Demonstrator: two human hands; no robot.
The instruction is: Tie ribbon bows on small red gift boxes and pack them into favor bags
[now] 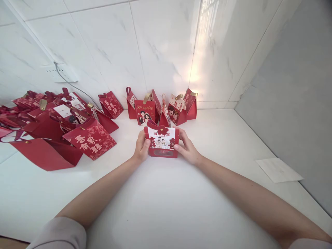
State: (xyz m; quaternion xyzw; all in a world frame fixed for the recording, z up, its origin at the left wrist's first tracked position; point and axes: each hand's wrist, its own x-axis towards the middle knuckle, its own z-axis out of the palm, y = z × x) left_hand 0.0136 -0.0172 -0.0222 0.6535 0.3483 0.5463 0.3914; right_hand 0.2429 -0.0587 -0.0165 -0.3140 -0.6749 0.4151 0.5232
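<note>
Between both hands is a red and white gift box (163, 140), with a printed couple on its front, an oval window low down and a red ribbon loop on top. My left hand (141, 147) grips its left side, thumb on the front edge. On the opposite side my right hand (187, 147) holds it, the thumb also resting on the front; the other fingers are partly hidden behind. Just beyond it stands a small group of similar boxes, among them a red box with a cartoon couple (145, 112) and a cream and red box (177, 110).
A heap of red gift boxes (44, 121) covers the left of the white table (166, 204). One red box (111, 104) stands apart by the tiled wall (103, 45). A white paper (278, 169) lies at right, beside a grey panel (293, 103). A cable (67, 81) hangs from a socket.
</note>
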